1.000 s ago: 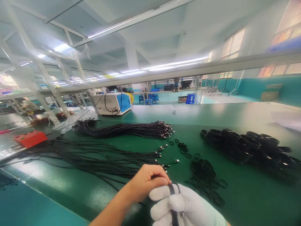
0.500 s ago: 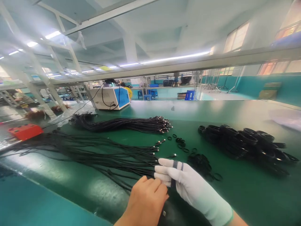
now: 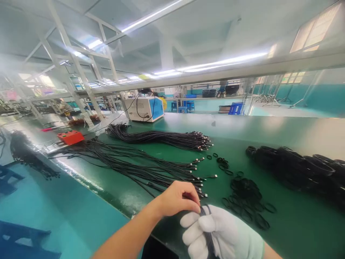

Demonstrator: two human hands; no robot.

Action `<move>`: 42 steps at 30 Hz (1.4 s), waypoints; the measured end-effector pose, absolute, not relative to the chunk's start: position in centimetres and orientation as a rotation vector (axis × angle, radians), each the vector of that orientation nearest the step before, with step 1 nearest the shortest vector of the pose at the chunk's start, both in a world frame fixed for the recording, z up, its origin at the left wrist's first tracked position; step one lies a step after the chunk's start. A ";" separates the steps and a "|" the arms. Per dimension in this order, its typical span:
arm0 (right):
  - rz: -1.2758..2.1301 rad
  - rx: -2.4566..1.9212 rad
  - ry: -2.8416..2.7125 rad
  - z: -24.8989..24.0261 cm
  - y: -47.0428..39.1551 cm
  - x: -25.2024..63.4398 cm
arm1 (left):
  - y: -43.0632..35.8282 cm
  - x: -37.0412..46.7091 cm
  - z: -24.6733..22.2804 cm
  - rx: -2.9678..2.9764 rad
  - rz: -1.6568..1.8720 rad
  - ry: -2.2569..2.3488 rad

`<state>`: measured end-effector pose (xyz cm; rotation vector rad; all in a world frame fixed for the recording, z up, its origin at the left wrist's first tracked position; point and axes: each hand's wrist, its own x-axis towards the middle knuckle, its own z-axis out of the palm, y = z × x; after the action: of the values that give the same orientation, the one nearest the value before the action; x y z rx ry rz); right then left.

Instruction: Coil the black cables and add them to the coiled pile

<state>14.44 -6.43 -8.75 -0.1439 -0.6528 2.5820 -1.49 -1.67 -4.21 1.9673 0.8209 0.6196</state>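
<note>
My left hand (image 3: 179, 198) is bare, with thumb and fingertips pinched on a black band (image 3: 202, 210) at the fingers of my right hand. My right hand (image 3: 226, 230) wears a white glove; its fingers are curled around a bundle of black cable (image 3: 209, 240) that runs down out of view. Beyond the hands, loose black cables (image 3: 121, 162) with metal plugs lie spread on the green table (image 3: 172, 158). Black rubber rings (image 3: 245, 192) are piled to the right of them.
A thick cable bundle (image 3: 161, 138) lies farther back, before a white and blue machine (image 3: 147, 109). Coiled black cables (image 3: 299, 167) are heaped at the right. A red box (image 3: 70, 137) sits at the left. Blue stools (image 3: 21, 239) stand below the table edge.
The view has swung left. My left hand has moved up to the band, and my gloved right hand has gone from fingers stretched to fingers curled.
</note>
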 end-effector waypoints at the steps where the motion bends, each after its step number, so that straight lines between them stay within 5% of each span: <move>1: 2.556 -0.124 -0.624 -8.5 -6.3 14.3 | -1.6 -1.3 -4.5 1.970 0.650 0.824; 17: 1.811 -0.396 -0.492 -6.8 -3.1 17.9 | -5.4 1.6 -5.7 2.436 0.160 1.841; 28: 1.807 -0.542 -0.692 -7.4 -3.9 16.4 | -5.0 0.6 -5.4 3.122 0.783 1.169; 35: 2.136 -0.352 -0.816 -7.9 -5.0 14.8 | -2.1 -1.2 -1.0 3.273 0.481 0.638; 42: 2.295 -0.328 -0.730 -8.6 -5.6 13.9 | -0.4 -1.0 -1.3 2.843 0.305 0.675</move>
<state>13.93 -5.65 -8.57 -0.3283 -0.7296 2.2947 -0.99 -0.39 -1.31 2.8429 0.6749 0.3055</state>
